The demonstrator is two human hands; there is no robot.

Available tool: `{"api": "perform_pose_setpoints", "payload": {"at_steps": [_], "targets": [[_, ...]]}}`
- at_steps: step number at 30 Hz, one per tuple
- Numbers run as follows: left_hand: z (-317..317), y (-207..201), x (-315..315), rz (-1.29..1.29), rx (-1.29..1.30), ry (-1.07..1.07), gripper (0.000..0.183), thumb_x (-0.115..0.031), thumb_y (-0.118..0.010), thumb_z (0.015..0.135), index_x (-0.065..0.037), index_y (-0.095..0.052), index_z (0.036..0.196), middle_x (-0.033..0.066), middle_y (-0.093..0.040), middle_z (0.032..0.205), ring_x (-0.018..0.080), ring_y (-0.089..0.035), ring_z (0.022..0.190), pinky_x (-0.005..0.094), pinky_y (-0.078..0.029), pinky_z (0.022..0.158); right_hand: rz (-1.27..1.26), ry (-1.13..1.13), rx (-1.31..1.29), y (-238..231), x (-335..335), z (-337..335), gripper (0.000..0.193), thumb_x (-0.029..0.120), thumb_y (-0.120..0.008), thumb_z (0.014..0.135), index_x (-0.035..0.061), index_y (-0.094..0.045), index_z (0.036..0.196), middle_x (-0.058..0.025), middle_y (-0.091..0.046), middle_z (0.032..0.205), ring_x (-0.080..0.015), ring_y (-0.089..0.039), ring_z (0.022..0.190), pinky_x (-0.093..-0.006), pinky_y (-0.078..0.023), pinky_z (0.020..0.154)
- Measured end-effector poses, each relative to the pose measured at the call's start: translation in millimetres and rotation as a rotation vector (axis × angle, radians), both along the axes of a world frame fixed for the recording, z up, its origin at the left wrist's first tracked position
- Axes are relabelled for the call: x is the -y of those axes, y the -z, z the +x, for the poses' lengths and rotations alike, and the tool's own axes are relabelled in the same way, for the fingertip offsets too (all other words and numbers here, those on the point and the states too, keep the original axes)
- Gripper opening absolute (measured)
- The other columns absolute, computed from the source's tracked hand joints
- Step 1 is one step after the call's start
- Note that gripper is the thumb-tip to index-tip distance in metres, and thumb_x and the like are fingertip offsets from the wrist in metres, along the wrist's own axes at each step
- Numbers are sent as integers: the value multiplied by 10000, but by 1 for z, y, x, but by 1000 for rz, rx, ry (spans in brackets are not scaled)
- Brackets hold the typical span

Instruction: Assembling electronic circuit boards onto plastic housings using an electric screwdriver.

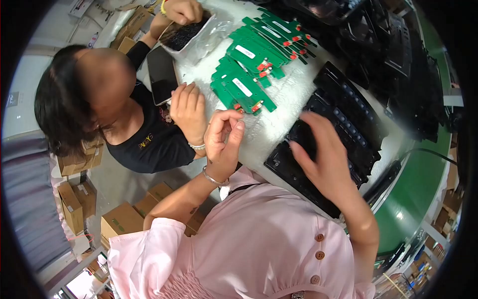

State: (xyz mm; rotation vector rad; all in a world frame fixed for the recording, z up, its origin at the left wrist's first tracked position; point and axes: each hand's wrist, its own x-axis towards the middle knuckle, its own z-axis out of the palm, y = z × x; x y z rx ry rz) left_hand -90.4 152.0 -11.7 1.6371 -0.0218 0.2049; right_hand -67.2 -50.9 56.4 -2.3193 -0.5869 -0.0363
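Observation:
My left hand (223, 142) is raised near the close end of the green circuit boards (244, 89), its fingers curled toward the thumb. Whatever is in that pinch, if anything, is too small to make out. Over the black plastic panels (343, 119) hovers or rests my right hand (323, 152), slightly blurred, with thumb and fingers apart. Whether it touches a panel I cannot tell. The panels lie side by side and carry rows of small round fittings. Each green board has a white label, and red and white components sit at its end.
Across to the left, a co-worker leans one hand (189, 112) on the table and has the other over a bag of small black parts (186, 36). Between them lies a dark phone (163, 74). More black plastic housings (393, 55) are heaped at the far right. Cardboard boxes (122, 222) stand below.

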Motion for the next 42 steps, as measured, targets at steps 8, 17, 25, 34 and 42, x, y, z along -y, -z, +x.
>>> {"api": "perform_pose_setpoints", "payload": {"at_steps": [8,17,25,34,42], "targets": [[-5,-3,-13,-329,-105,73,647,-94,-443,853,-52,-22,1342,131,-19,1402,277,-44,1299,387,-122,1028,-201,30,149,39,-86,55,362,180,-663,679,-14,-441,889,-188,-496,839,-323,-512,825,-370,-444,691],[-7,-6,-19,-707,-120,149,535,-142,-378,876,-46,-120,1335,130,-100,1387,239,-163,1281,361,-128,1040,-299,59,119,42,-122,48,429,159,-698,616,-21,-450,915,-185,-467,960,-354,-477,887,-395,-434,732],[-30,-21,-29,-851,-393,111,502,-154,-397,868,-47,-194,1314,112,-221,1357,222,-214,1266,328,-209,1002,-396,78,54,36,-124,35,423,186,-711,585,-4,-459,867,-197,-501,882,-326,-516,828,-376,-464,664],[-17,-7,-39,-1201,-384,382,460,-245,-402,891,-64,-245,1283,90,-315,1302,214,-313,1206,370,-269,983,-101,-33,-113,-4,-98,28,449,144,-707,540,-15,-474,889,-204,-540,848,-338,-527,845,-394,-451,699],[18,-28,-19,-1253,-760,232,310,-315,-477,840,-61,-448,1015,75,-529,763,224,-531,865,456,-410,835,-335,69,361,9,-94,98,318,229,-671,629,1,-576,830,-138,-565,846,-284,-536,836,-361,-430,762]]}}
